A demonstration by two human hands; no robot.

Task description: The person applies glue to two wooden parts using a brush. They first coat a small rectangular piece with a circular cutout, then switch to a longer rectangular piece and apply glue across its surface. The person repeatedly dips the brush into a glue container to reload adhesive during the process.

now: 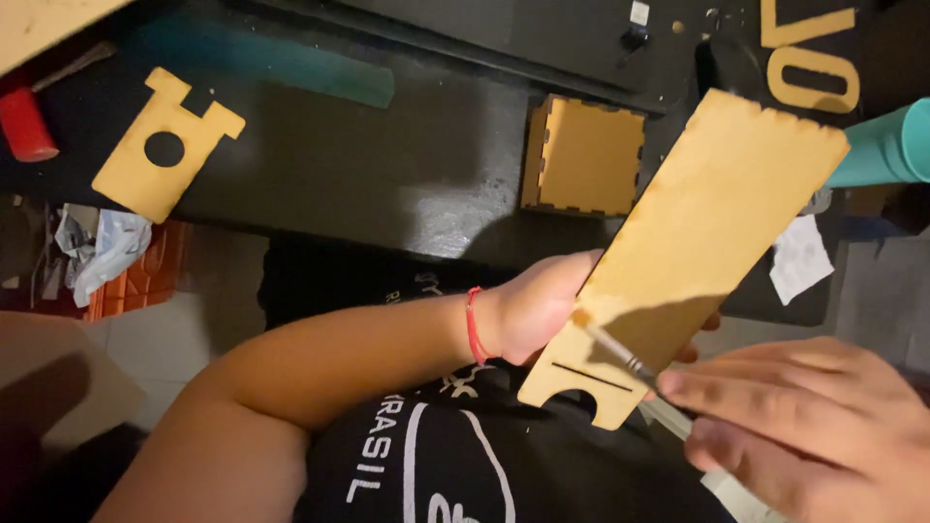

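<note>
Between our two hands we hold a long wooden panel, tilted up off our lap so its flat face meets the brush. Our left hand grasps it from behind near the notched lower end, fingers clenched on the edge to steady it. Our right hand pinches a thin brush, its tip touching the panel just above the slot. Beyond the fingers, on the dark bench, sits a small wooden box. Far left of our left hand lies a cut-out piece with a round hole, near a red cylinder.
</note>
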